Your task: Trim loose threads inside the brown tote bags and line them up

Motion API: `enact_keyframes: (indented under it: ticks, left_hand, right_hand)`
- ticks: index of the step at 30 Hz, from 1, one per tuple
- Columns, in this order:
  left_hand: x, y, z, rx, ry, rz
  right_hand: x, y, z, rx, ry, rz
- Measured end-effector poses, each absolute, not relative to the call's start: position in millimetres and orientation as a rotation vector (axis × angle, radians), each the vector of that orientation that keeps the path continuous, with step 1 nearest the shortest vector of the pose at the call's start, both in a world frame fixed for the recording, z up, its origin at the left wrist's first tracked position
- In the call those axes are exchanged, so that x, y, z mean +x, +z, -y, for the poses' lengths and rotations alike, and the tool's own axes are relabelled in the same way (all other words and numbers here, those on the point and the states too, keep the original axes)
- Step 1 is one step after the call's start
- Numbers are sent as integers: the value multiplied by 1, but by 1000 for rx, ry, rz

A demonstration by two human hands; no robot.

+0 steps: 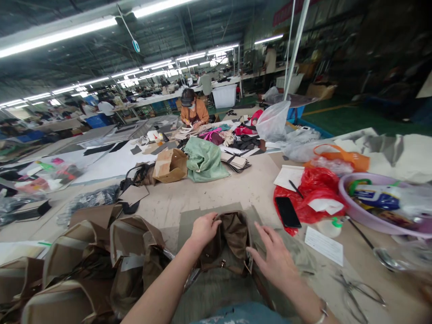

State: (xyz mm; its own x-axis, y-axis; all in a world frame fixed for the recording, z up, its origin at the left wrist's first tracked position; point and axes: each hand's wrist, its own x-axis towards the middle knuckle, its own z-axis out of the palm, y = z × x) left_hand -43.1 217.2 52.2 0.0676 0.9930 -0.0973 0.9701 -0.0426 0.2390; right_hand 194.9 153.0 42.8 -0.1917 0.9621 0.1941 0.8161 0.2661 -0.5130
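A brown fabric bag stands on the worktable in front of me, its mouth facing up and some small metal hardware on its near side. My left hand pinches the bag's left upper edge, fingers curled over it. On the other side, my right hand has thumb and fingers spread apart beside the bag's right edge; I cannot tell whether the thumb touches it. Under the bag lies a grey-green sheet. Several similar brown bag pieces crowd together left of my left forearm.
Right of my hands are a black phone on a red plastic bag, a paper slip, scissors and a purple basin. Ahead sit a green cloth bundle and a paper bag. A co-worker works across the table.
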Motion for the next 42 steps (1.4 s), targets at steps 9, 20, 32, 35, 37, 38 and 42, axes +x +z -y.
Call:
enact_keyframes:
  ticks: [9,20,32,35,37,38,42]
  left_hand:
    - [-35,55,-227,2146,0,-2010]
    - [-61,62,-192,2124,43,-2071]
    - [-81,53,-110,1785,-42,-2292]
    - [-83,42,-113,1763,-38,-2297]
    - [-85,37,-119,1781,1,-2266]
    - [-86,36,-122,1805,29,-2244]
    - [-84,41,-130,1880,171,-2235]
  right_hand:
    - [164,18,-99,-1723,664,1957]
    - [161,-7,-129,-1688,789,1954]
    - [169,-2,-110,-1323,819,2086]
    - [172,2,-107,-1274,721,2135]
    - [173,4,-105,-1289,665,2136]
    - [174,4,-104,-1315,641,2118]
    - [172,1,-105,-1393,580,2006]
